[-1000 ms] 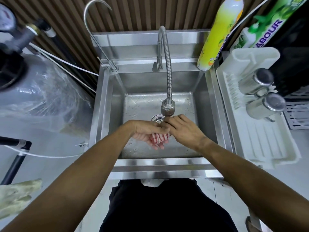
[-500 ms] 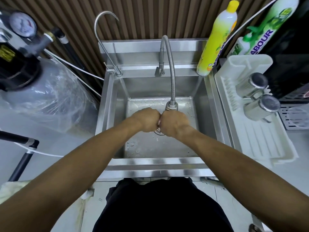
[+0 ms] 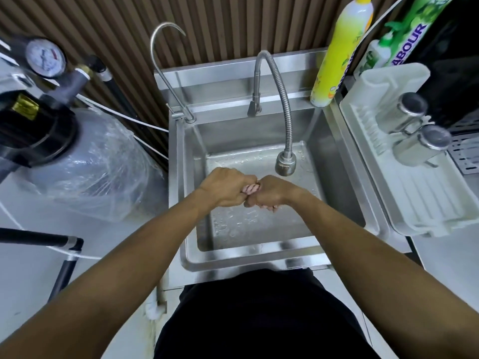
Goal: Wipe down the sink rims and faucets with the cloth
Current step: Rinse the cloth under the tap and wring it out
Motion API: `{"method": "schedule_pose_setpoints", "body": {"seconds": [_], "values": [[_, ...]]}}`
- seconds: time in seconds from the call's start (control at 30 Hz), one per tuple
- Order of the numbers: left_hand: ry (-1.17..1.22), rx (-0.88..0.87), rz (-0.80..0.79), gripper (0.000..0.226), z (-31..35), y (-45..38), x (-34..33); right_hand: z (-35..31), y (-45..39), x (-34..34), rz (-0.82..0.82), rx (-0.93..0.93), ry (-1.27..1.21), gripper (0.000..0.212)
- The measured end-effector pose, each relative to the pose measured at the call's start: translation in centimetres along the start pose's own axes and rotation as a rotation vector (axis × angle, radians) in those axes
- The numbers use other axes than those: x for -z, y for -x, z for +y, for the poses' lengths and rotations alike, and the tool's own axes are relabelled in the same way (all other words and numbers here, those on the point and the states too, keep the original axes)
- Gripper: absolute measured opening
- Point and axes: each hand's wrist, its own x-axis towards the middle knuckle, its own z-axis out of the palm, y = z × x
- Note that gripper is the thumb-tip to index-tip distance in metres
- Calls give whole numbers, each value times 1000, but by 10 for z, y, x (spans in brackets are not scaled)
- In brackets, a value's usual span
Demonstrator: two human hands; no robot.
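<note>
Two fists, left hand (image 3: 228,187) and right hand (image 3: 269,194), butted knuckle to knuckle, gripping a twisted pink-striped cloth (image 3: 250,189) over the wet stainless sink (image 3: 248,257) basin, below the ribbed flexible faucet (image 3: 285,161). Cloth mostly hidden inside both grips; only a short wrung section shows betw. them. Right-hand fingertips partly obscured.

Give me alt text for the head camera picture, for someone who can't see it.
Two hands, left and right, grip a striped cloth between them above a wet steel sink. A bendy faucet arches over the basin, with a yellow bottle at the back right corner.
</note>
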Motion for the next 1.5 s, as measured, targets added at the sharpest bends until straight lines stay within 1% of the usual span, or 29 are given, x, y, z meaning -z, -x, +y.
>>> {"method": "schedule_pose_setpoints", "body": {"seconds": [0.07,0.17,0.2,0.23,0.27,0.33,0.4,0.43,0.5,0.53,0.6,0.67,0.73,0.83,0.87,0.93,0.97,1.03,1.07,1.1,1.13,1.17,1.2,1.27,1.3,1.37,1.43,1.47,1.5], "values": [[268,170,-208,15,-7,-1,10,0,5,-9,238,101,221,41],[810,448,-588,30,-18,-4,26,8,15,-34,675,356,529,73],[908,477,-713,35,-20,-4,31,8,18,-41,808,433,656,76],[978,463,-823,41,-22,-4,37,9,17,-45,883,499,775,76],[1033,423,-913,46,-23,-4,41,9,14,-45,912,562,851,73],[1106,319,-1036,50,-26,-4,48,4,4,-36,941,662,859,56],[1155,240,-1095,41,-28,-4,55,-6,1,-19,936,688,859,39],[1158,229,-1098,39,-28,-4,57,-12,3,-9,877,683,881,31],[1066,255,-1019,43,-24,-5,59,-25,12,8,693,581,934,14],[969,270,-933,44,-19,-7,60,-31,14,12,616,494,983,12],[684,264,-703,37,-7,-11,60,-38,17,15,560,359,1028,19],[391,240,-443,26,3,-14,56,-38,14,12,543,259,970,22],[151,236,-219,11,11,-12,51,-37,12,5,517,163,779,20],[-41,164,-14,15,14,-5,40,-35,12,-2,363,84,415,11],[-60,133,36,17,13,-3,35,-33,13,-2,296,66,221,13],[-31,37,207,13,10,1,23,-25,18,2,76,-6,-220,27],[-28,-21,288,9,10,1,17,-20,21,6,-99,-51,-354,34],[-8,-57,428,7,14,1,4,-10,18,15,-401,-95,-440,45],[-20,-53,456,8,17,-1,-1,-6,15,20,-480,-105,-438,49],[-32,-47,444,8,20,-3,-6,-4,13,23,-505,-122,-407,50],[-54,-35,371,12,22,-4,-8,-2,11,24,-475,-144,-336,49],[-101,-38,248,19,22,-2,-7,-2,10,25,-423,-157,-236,45],[-125,-64,159,25,19,3,-5,-3,11,23,-358,-149,-129,36],[-4,-55,49,22,10,12,4,-4,14,18,-167,-88,36,20],[136,5,-15,15,7,16,10,-4,17,14,-53,-38,103,25],[544,201,-169,8,-1,17,19,0,26,2,180,56,207,49],[997,430,-367,14,-12,15,25,5,37,-15,460,210,304,65],[1123,499,-492,15,-18,16,26,8,41,-24,614,319,330,68],[1215,509,-613,13,-22,16,27,11,44,-31,765,437,352,70]]}}
